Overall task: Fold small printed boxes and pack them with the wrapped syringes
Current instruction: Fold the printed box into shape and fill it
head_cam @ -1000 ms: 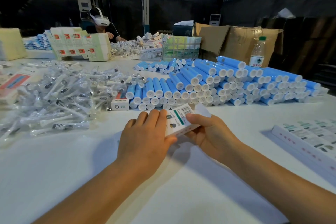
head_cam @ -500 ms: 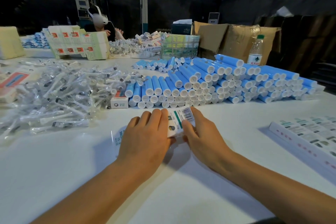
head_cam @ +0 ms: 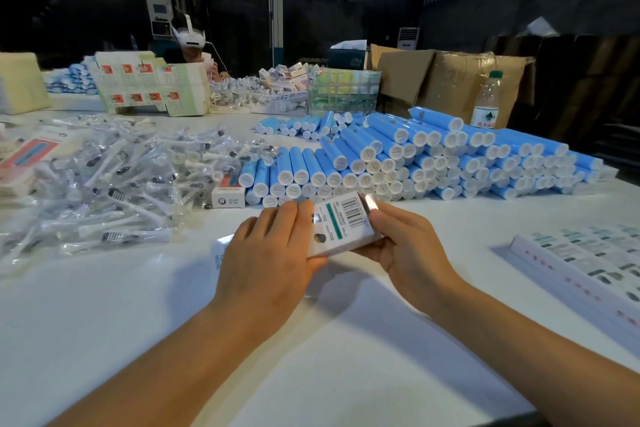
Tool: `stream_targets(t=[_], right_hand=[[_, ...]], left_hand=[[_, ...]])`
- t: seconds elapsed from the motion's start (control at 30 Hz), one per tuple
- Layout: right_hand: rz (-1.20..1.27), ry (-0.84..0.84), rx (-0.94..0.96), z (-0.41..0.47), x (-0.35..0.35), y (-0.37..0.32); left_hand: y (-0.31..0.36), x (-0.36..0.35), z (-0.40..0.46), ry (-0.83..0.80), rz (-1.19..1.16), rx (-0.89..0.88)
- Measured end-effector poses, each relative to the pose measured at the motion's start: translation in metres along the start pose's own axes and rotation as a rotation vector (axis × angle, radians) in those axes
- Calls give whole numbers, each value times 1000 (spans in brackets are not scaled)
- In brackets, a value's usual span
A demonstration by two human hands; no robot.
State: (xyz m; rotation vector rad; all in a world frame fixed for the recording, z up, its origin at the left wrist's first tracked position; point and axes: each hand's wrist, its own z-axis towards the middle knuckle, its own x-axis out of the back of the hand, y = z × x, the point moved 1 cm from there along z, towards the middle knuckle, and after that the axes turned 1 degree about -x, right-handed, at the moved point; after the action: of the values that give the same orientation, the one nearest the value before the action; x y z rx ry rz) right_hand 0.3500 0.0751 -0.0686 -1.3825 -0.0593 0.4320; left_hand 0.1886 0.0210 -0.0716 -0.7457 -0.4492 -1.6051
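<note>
Hands share one small printed box [head_cam: 341,225] just above the table [head_cam: 104,322]: left hand [head_cam: 270,253] covers and grips its near end, right hand [head_cam: 405,246] pinches the far edge, likely squaring it for folding. Wrapped syringes [head_cam: 114,180] lie heaped to the left, within reach.

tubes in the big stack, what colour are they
Blue tubes with white end caps, clear in the head view.

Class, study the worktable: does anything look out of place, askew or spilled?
One thing: a lone red-and-white box lies wedged between the wrapped syringes and the blue tubes, apart from the flat box stack. The syringes lie in a loose, jumbled heap.
</note>
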Motion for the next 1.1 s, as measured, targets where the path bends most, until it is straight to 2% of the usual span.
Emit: stream_targets(t=[0.43, 0.8, 0.97, 1.1], right_hand=[[-34, 112, -28, 1, 2, 3], [-414, 82, 73, -6, -4, 10], [-487, 263, 223, -7, 0, -2], [-583, 318, 341, -8, 0, -2]], left_hand=[[0, -5, -2, 15, 30, -115], [6, 0, 0, 41, -10, -16], [3, 4, 2, 6, -28, 82], [4, 5, 3, -12, -41, 97]])
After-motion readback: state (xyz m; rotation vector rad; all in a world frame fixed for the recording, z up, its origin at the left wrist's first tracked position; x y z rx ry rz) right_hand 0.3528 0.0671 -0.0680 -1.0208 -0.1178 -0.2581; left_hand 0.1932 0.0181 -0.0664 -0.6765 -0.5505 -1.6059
